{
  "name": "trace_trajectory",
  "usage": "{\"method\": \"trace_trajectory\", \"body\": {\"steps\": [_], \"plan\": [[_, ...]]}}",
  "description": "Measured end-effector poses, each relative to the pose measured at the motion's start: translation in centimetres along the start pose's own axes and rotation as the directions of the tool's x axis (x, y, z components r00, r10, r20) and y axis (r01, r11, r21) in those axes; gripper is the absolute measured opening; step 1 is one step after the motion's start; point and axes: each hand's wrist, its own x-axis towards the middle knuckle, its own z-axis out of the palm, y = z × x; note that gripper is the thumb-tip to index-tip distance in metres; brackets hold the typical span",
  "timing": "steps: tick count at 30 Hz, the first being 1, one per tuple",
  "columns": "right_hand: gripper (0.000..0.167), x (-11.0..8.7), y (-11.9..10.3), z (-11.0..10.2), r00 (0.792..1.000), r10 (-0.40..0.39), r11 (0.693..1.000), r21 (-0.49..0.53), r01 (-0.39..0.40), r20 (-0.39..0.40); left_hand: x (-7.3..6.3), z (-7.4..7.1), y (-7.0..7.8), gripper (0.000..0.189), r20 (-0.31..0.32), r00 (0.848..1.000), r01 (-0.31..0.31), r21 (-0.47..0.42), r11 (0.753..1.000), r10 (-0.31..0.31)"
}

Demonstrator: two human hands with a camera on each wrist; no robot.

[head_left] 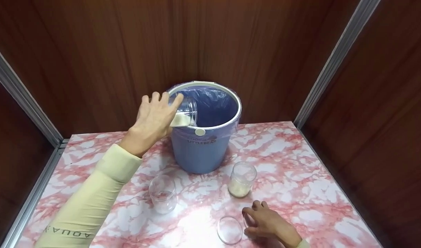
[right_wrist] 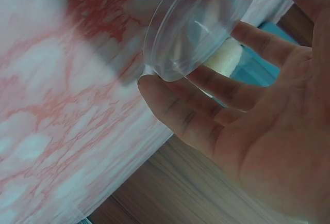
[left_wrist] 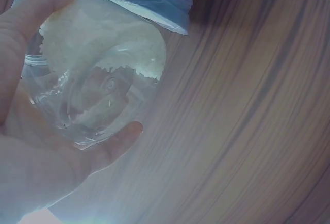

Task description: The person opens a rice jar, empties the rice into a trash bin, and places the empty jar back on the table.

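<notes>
In the head view, my left grip (head_left: 155, 115) wraps round a clear jar (head_left: 188, 106) at 11 o'clock; the jar lies tipped at the left rim of the blue bin (head_left: 200, 155), its pale grains (head_left: 181, 120) along the lower wall; were I to tilt further with the mouth short of the rim, grains could run down outside, and a snag could drag the liner (head_left: 210, 94) inward; the jar's long axis runs nearly level, base towards 9 o'clock, mouth towards 3; on the bench (head_left: 286, 155), an upright half-filled jar (head_left: 243, 181) stands at 5 o'clock from the bin, and a clear container (head_left: 163, 194) at 7, which my left sleeve (head_left: 89, 196) might topple by dropping low.

In the left wrist view, thumb and fingers spread round the smooth wall, so a loose hold could let it roll; its base faces the camera, its mouth points away.

In the right wrist view, my right grip (right_wrist: 232, 90) seems to hold a clear lid (right_wrist: 201, 33) by its edge, tilted, fingertips at its rim; the thumb's end is out of frame; too light a pinch could drop it.
</notes>
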Motion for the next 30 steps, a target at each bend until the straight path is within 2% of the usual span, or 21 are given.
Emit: {"method": "trace_trajectory", "body": {"steps": [5,19,26,30], "plan": [[0.055,-0.01,0.04,0.14,1.000,-0.003,1.000,0.003,0.003,-0.005,0.36,-0.25,0.16,0.085,0.029,1.000,-0.006,0.009,1.000,0.006],[0.056,0.09,0.00,0.01,1.000,0.005,1.000,0.017,-0.005,-0.015,0.50,-0.53,0.24,0.082,0.025,1.000,-0.011,-0.005,1.000,0.011],[0.054,0.10,-0.05,0.27,1.000,-0.002,1.000,-0.004,0.002,-0.028,0.40,-0.46,0.27,0.077,-0.032,0.999,-0.024,0.002,1.000,0.024],[0.051,0.14,-0.05,0.30,0.998,-0.008,1.000,-0.025,0.006,-0.057,0.50,-0.61,0.29,0.078,-0.014,1.000,-0.027,-0.007,1.000,0.027]]}}
